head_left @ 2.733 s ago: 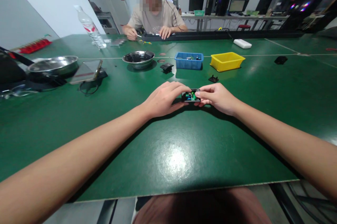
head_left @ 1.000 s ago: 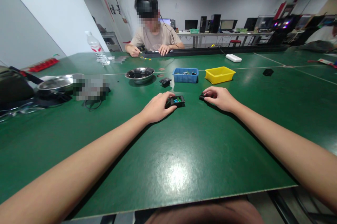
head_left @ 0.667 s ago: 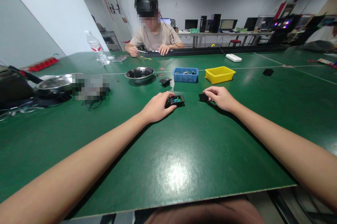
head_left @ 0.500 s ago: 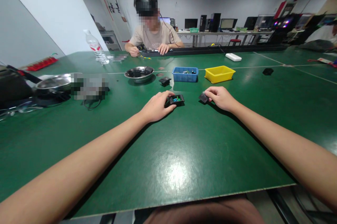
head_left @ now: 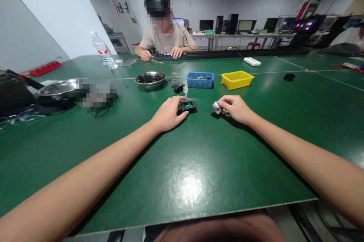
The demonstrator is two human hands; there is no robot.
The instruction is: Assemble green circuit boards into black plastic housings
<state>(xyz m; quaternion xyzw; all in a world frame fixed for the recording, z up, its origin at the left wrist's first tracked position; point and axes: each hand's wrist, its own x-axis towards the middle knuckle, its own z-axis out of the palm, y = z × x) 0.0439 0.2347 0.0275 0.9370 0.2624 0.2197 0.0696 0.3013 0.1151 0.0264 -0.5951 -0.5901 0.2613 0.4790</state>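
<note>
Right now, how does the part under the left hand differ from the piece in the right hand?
The open black case lies flat on the green table, steadied by the left hand; the small piece is pinched and tilted up by the right hand. The case shows blue and green components inside; the piece shows a pale grey face. The case looks larger. Both are small parts.

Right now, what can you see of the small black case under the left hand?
The case is a small black box, plastic by its look, open on top. Blue and green parts show inside. It lies flat on the green table, before the blue bin. The left hand grips its near left side with the fingers. The right hand is apart from it.
</note>
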